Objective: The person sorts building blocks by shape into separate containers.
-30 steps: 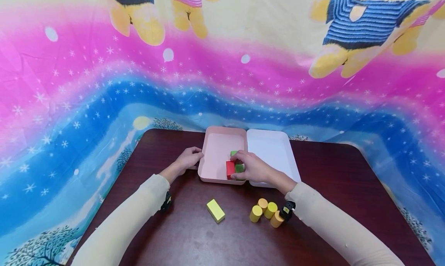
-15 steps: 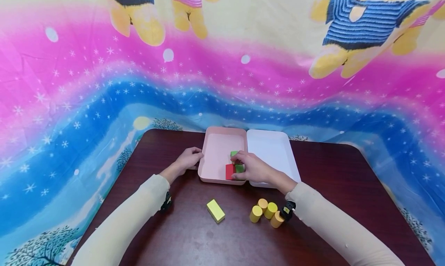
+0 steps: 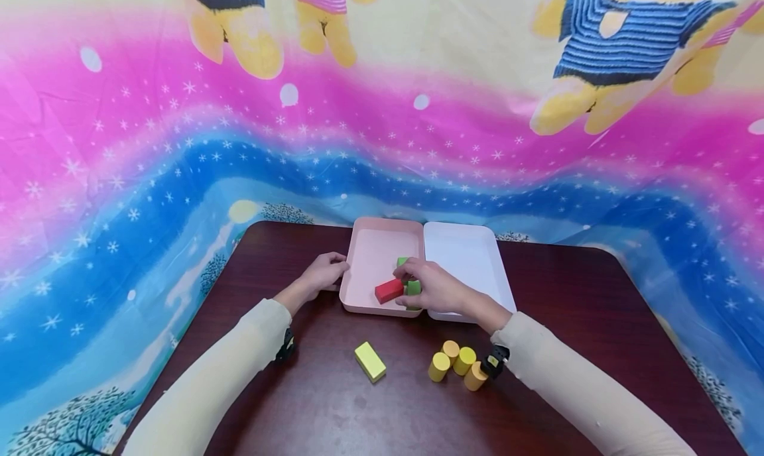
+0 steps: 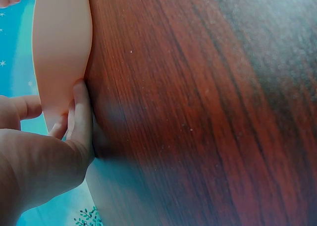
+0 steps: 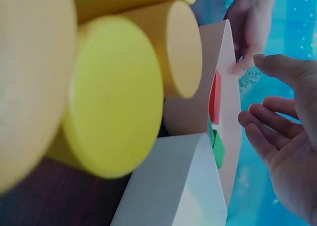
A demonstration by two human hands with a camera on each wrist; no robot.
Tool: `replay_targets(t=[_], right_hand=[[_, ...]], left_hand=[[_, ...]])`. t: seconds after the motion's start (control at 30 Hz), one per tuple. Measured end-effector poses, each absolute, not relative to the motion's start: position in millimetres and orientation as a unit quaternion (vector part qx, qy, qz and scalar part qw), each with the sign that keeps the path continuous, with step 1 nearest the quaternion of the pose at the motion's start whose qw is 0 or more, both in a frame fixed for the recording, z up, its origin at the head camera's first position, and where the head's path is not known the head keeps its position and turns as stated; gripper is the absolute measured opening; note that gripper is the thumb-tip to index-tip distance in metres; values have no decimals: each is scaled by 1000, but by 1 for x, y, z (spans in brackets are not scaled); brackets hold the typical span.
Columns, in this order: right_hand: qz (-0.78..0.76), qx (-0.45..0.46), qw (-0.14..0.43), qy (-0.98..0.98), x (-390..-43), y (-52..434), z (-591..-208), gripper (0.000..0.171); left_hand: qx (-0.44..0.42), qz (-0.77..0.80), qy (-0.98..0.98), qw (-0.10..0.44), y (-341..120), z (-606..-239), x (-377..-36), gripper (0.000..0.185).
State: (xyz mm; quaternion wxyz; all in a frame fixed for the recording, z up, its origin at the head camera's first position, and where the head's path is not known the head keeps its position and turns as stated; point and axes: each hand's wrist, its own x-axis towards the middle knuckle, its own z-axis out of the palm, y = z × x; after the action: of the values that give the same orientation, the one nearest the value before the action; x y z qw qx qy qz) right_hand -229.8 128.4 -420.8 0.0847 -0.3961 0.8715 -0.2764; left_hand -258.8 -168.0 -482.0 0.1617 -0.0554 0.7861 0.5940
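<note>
In front of you is a dark reddish-brown desk (image 3: pixel 573 310). On its far side sits a pink tray (image 3: pixel 373 254), with a white tray (image 3: pixel 462 250) just beside its right edge. The work looks partway along: some blocks are inside the pink tray, while one block and four cylinders remain outside it.

Your left hand (image 3: pixel 322 272) grips the pink tray's left wall, fingers along the outside. Your right hand (image 3: pixel 438 285) is over the pink tray's right side, thumb and fingers well parted, apparently holding nothing; whether a fingertip touches a block is unclear.

Nearer you than the pink tray lies a yellow block (image 3: pixel 371 362). Off the pink tray's near right corner, two yellow cylinders (image 3: pixel 439 368) and two orange cylinders (image 3: pixel 475 378) stand clustered. Inside the pink tray, toward that corner, a red block (image 3: pixel 389 291) lies aslant beside partly hidden green blocks (image 3: pixel 414 287).
</note>
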Motion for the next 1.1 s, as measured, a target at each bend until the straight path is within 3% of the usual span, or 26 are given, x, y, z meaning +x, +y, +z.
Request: replay_targets(t=[0.93,1.1], right_hand=[[-274,-446,125,843,-195,111,-413,43],[-260,-449,132,844,-189,108,-414,48]], left_hand=[[-60,588,790,160,-164,-478,-256,44],[-59,586,792,160,-164,-479,-256,45]])
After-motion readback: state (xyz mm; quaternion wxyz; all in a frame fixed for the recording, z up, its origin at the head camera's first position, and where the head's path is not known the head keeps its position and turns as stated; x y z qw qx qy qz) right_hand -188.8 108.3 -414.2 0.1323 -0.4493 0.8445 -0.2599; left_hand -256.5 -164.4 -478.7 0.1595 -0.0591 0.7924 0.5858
